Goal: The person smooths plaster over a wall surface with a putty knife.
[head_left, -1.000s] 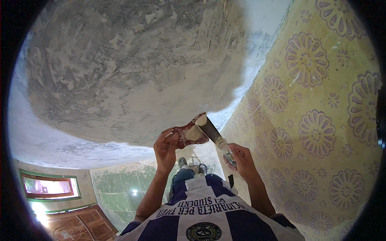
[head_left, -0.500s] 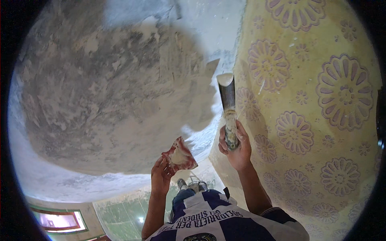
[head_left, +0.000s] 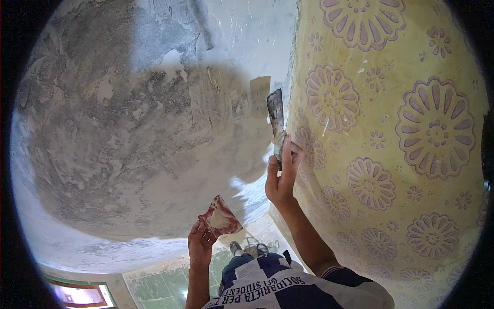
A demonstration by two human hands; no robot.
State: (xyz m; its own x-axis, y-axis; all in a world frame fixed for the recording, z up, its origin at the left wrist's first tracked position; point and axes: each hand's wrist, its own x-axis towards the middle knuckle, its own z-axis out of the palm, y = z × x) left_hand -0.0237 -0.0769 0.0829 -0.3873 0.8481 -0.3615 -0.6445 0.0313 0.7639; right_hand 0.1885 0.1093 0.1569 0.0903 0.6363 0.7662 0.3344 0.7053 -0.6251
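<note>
My left hand [head_left: 200, 242] grips a flat, red, roughly triangular plate [head_left: 220, 220] with pale paste on it, low in the head view. My right hand [head_left: 282, 180] is higher, holding a putty knife [head_left: 276, 110] by its paste-smeared handle, index finger along it, blade pointing upward near the corner where the mottled grey plastered wall [head_left: 118, 134] meets a pale strip. The blade casts a shadow on that wall; whether it touches is unclear.
On my right runs a yellow wall [head_left: 370, 247] with purple flower patterns. Far below are my feet [head_left: 247, 249], a green tiled area [head_left: 157, 283] and, bottom left, a red-and-green framed window [head_left: 77, 293].
My right hand and knife have moved up toward the corner, the blade turning upright and flipping over. My left hand with the plate has dropped down and away from the knife. The view has shifted.
</note>
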